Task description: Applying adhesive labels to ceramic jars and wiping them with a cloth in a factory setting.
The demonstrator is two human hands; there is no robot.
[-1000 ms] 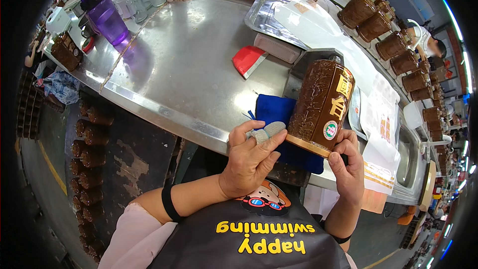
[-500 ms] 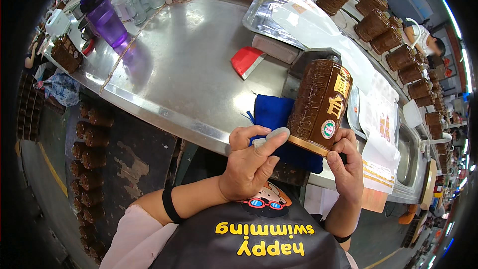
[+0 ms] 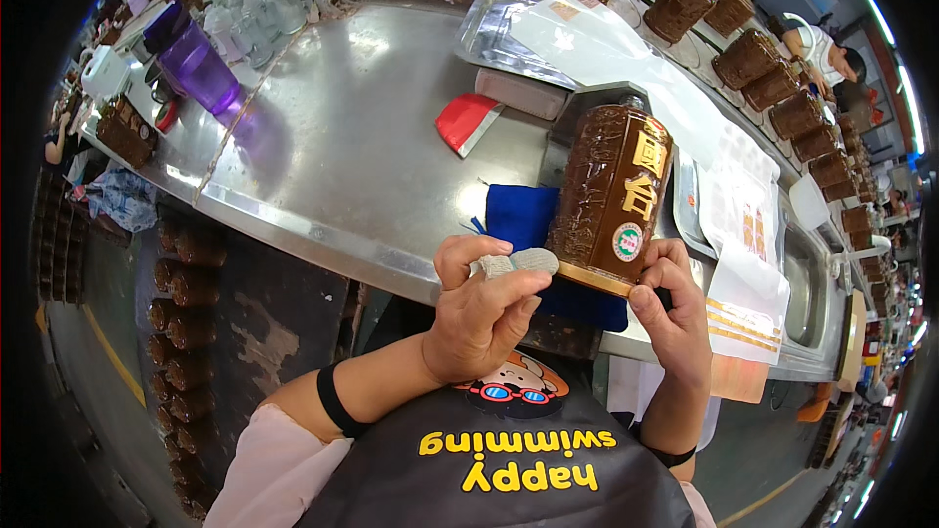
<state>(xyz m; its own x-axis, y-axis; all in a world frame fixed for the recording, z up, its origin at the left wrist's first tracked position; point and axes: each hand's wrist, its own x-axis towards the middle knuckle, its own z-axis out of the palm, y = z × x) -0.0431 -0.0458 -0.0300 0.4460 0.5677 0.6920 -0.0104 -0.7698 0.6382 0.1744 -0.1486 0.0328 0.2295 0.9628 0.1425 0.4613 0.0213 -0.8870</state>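
Note:
A brown embossed bottle (image 3: pixel 599 191) with raised gold characters and a round label leans over a blue cloth (image 3: pixel 521 215), its neck away from me and its gold-banded base towards me. My right hand (image 3: pixel 675 305) grips the base's right corner, thumb in front and fingers curled behind. My left hand (image 3: pixel 481 318) is beside the left corner, fingers bent but apart. Pale grey finger covers (image 3: pixel 535 260) sit on two of its fingers, and one covered fingertip is at the bottle's edge. I see nothing held in the left hand.
A red-and-silver packet (image 3: pixel 468 123) lies on the steel worktop (image 3: pixel 362 127). Beyond the bottle are a metal tray (image 3: pixel 489 24) and white sheets (image 3: pixel 626 64). A purple jug (image 3: pixel 201 68) stands far left, a sink (image 3: pixel 807 298) right. Several brown bottles (image 3: pixel 680 5) line the back.
The view has shifted slightly, and the bottle has turned a little, showing its label more squarely. My left fingers have shifted, so both covers show more. My right hand keeps its grip.

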